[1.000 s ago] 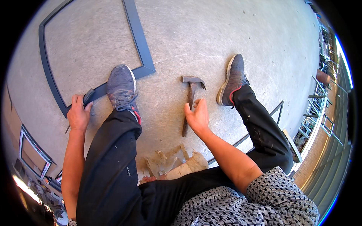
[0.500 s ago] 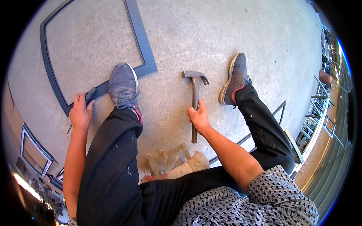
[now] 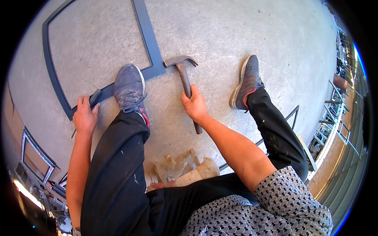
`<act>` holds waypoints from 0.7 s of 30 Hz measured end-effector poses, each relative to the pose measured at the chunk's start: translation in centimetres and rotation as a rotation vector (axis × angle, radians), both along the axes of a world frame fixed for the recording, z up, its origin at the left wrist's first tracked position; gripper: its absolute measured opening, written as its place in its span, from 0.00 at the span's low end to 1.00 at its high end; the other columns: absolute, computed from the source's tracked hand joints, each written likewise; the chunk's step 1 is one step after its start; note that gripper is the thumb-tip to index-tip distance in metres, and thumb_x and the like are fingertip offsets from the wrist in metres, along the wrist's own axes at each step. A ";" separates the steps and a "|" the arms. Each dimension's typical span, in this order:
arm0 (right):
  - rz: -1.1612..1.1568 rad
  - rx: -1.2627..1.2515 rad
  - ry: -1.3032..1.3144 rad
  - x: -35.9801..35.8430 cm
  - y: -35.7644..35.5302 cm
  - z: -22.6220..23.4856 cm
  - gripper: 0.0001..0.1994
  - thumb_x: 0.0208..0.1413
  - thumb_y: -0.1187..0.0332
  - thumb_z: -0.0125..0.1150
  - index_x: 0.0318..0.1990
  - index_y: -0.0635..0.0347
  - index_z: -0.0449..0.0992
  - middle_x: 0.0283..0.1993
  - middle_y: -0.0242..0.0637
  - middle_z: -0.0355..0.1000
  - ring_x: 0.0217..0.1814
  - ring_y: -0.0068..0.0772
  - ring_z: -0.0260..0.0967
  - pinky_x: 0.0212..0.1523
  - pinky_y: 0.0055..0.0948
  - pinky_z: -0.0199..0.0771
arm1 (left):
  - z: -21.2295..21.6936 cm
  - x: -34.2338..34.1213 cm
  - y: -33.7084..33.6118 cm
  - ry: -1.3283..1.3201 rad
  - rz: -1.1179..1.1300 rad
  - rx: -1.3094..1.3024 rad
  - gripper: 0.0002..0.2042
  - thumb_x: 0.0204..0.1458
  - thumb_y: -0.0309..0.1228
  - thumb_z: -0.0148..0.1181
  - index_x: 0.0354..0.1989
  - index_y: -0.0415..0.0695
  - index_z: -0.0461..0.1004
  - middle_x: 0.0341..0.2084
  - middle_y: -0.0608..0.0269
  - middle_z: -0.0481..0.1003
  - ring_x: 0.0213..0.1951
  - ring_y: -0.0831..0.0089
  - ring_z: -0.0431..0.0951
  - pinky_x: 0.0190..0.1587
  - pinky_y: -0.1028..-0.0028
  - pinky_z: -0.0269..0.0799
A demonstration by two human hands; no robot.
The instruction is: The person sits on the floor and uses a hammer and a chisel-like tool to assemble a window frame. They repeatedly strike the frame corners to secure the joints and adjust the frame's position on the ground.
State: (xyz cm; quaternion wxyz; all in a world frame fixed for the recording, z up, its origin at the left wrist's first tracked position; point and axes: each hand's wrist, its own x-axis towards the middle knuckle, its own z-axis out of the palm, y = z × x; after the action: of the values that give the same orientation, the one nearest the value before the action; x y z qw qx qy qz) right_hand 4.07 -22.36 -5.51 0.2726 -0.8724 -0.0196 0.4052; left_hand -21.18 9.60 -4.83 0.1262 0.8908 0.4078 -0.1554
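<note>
My right hand (image 3: 194,104) is closed around the handle of a claw hammer (image 3: 182,72). The hammer's head is at the near right corner of a dark grey rectangular frame (image 3: 147,33) lying on the floor; whether they touch I cannot tell. At the frame's near left corner, my left hand (image 3: 86,118) grips a screwdriver (image 3: 95,96) with a dark handle, its thin shaft showing below the hand. My fingers partly cover the tool. My left shoe (image 3: 129,88) rests on the frame's near bar, between the two hands.
My right shoe (image 3: 249,80) stands on the concrete floor (image 3: 212,35). Below me is a worn wooden stool (image 3: 191,177). A smaller frame (image 3: 37,155) lies at the left, and metal frames (image 3: 325,128) are stacked along the right edge.
My right hand has carried the hammer left and away from me, bringing its head to the frame's corner and tilting the handle. My left hand and the frame have barely shifted.
</note>
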 end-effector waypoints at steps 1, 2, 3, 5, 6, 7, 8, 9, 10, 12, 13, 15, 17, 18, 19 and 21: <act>-0.002 0.012 0.020 -0.1 0.1 0.3 0.14 0.64 0.59 0.59 0.45 0.59 0.66 0.34 0.55 0.77 0.39 0.60 0.77 0.44 0.52 0.75 | 0.1 -0.1 -0.1 0.000 -0.001 -0.002 0.23 0.56 0.40 0.70 0.56 0.44 0.73 0.56 0.56 0.73 0.47 0.44 0.81 0.47 0.52 0.78; -0.025 0.010 0.010 -0.3 0.2 0.4 0.13 0.64 0.60 0.59 0.45 0.59 0.67 0.34 0.55 0.77 0.39 0.60 0.77 0.44 0.52 0.75 | 0.2 0.0 -0.2 -0.002 0.002 -0.002 0.23 0.56 0.41 0.70 0.56 0.44 0.73 0.57 0.55 0.72 0.48 0.44 0.81 0.47 0.52 0.78; -0.047 0.009 0.001 -0.7 0.5 0.6 0.13 0.64 0.60 0.59 0.45 0.59 0.67 0.34 0.55 0.77 0.39 0.59 0.77 0.44 0.52 0.75 | 0.2 0.2 -0.2 -0.004 0.004 -0.001 0.23 0.56 0.41 0.70 0.56 0.44 0.73 0.57 0.55 0.72 0.48 0.44 0.81 0.48 0.52 0.78; -0.062 0.007 -0.011 -1.1 0.7 0.6 0.13 0.64 0.60 0.59 0.45 0.59 0.67 0.34 0.55 0.77 0.39 0.58 0.77 0.44 0.51 0.75 | 0.4 0.5 -0.3 -0.033 0.011 -0.006 0.23 0.56 0.40 0.69 0.57 0.44 0.73 0.58 0.54 0.72 0.50 0.44 0.81 0.50 0.53 0.78; -0.053 0.005 -0.011 -1.4 0.5 0.3 0.13 0.64 0.61 0.59 0.45 0.59 0.67 0.34 0.55 0.77 0.39 0.58 0.78 0.44 0.51 0.75 | 0.4 0.4 -0.4 -0.057 0.017 -0.012 0.23 0.57 0.40 0.69 0.57 0.44 0.74 0.59 0.54 0.72 0.50 0.44 0.80 0.51 0.53 0.78; -0.042 0.004 -0.011 -1.4 0.7 0.4 0.12 0.65 0.61 0.59 0.45 0.59 0.67 0.34 0.55 0.77 0.39 0.57 0.78 0.43 0.51 0.75 | 0.5 0.2 -0.5 -0.080 0.025 -0.018 0.23 0.57 0.40 0.69 0.57 0.44 0.74 0.59 0.53 0.72 0.51 0.44 0.80 0.52 0.53 0.77; -0.049 0.013 -0.007 -1.4 0.8 0.6 0.12 0.65 0.61 0.58 0.45 0.59 0.67 0.34 0.55 0.77 0.39 0.58 0.78 0.43 0.51 0.75 | 0.5 0.0 -0.6 -0.139 0.030 0.006 0.21 0.58 0.40 0.68 0.56 0.43 0.75 0.58 0.52 0.72 0.51 0.45 0.80 0.53 0.54 0.77; -0.056 0.022 -0.003 -1.4 0.9 0.9 0.12 0.65 0.61 0.58 0.45 0.59 0.67 0.34 0.55 0.77 0.39 0.59 0.77 0.43 0.52 0.75 | 0.4 -0.3 -0.7 -0.197 0.036 0.031 0.20 0.59 0.40 0.67 0.55 0.42 0.75 0.57 0.51 0.73 0.52 0.45 0.79 0.53 0.55 0.77; -0.065 0.029 0.002 -1.3 1.0 1.2 0.12 0.65 0.61 0.58 0.45 0.59 0.66 0.34 0.56 0.77 0.39 0.60 0.77 0.43 0.52 0.75 | 0.5 -0.2 -0.8 -0.254 0.041 0.054 0.19 0.60 0.40 0.66 0.55 0.41 0.76 0.56 0.50 0.74 0.52 0.46 0.79 0.53 0.56 0.76; -0.047 -0.001 0.005 -1.6 1.1 1.3 0.12 0.65 0.61 0.58 0.45 0.59 0.66 0.34 0.56 0.77 0.39 0.61 0.77 0.42 0.53 0.75 | 0.9 0.3 -0.6 -0.336 0.139 0.013 0.17 0.62 0.39 0.64 0.52 0.39 0.76 0.52 0.48 0.74 0.51 0.46 0.79 0.52 0.57 0.75; -0.039 -0.015 0.005 -1.7 1.2 1.3 0.12 0.65 0.61 0.59 0.45 0.58 0.66 0.34 0.56 0.77 0.39 0.62 0.77 0.42 0.53 0.74 | 1.2 0.7 -0.3 -0.377 0.186 -0.008 0.16 0.63 0.39 0.63 0.50 0.38 0.77 0.50 0.46 0.75 0.50 0.46 0.78 0.52 0.57 0.75; -0.045 -0.002 0.016 -1.5 0.8 0.6 0.13 0.65 0.61 0.59 0.45 0.59 0.65 0.34 0.56 0.77 0.38 0.62 0.77 0.42 0.53 0.74 | 1.5 1.5 0.3 -0.481 0.268 -0.058 0.16 0.66 0.41 0.61 0.47 0.38 0.77 0.38 0.55 0.75 0.42 0.61 0.78 0.48 0.65 0.73; -0.039 0.001 0.012 -1.2 0.4 0.4 0.13 0.65 0.61 0.60 0.44 0.59 0.65 0.33 0.56 0.77 0.38 0.63 0.77 0.41 0.54 0.74 | 2.3 3.0 1.1 -0.592 0.465 -0.242 0.17 0.68 0.43 0.60 0.45 0.38 0.77 0.33 0.62 0.74 0.39 0.71 0.75 0.46 0.70 0.72; -0.028 0.002 0.008 -1.0 0.3 0.5 0.14 0.65 0.60 0.60 0.44 0.59 0.65 0.33 0.57 0.77 0.38 0.64 0.76 0.42 0.54 0.74 | 3.3 4.0 1.3 -0.619 0.539 -0.325 0.17 0.69 0.45 0.59 0.45 0.40 0.77 0.31 0.69 0.72 0.39 0.80 0.70 0.47 0.75 0.69; -0.014 0.006 0.005 -0.9 0.4 0.6 0.14 0.65 0.60 0.60 0.44 0.59 0.65 0.33 0.57 0.77 0.38 0.65 0.76 0.42 0.55 0.73 | 4.1 5.3 1.1 -0.710 0.517 -0.331 0.17 0.69 0.45 0.59 0.45 0.41 0.77 0.32 0.69 0.72 0.39 0.80 0.71 0.48 0.76 0.69; 0.014 0.030 -0.044 -1.0 0.1 -0.1 0.14 0.65 0.60 0.61 0.43 0.59 0.65 0.30 0.53 0.76 0.33 0.58 0.76 0.38 0.51 0.75 | 5.5 7.9 0.8 -0.890 0.469 -0.343 0.16 0.69 0.44 0.59 0.45 0.42 0.78 0.35 0.69 0.74 0.40 0.80 0.71 0.49 0.76 0.68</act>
State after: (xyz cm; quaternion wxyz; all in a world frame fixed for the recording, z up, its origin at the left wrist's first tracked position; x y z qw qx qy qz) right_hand 3.11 -22.29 -5.60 0.2823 -0.8767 -0.0375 0.3876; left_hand -13.26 10.43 0.71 0.4620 0.7222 0.4719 0.2054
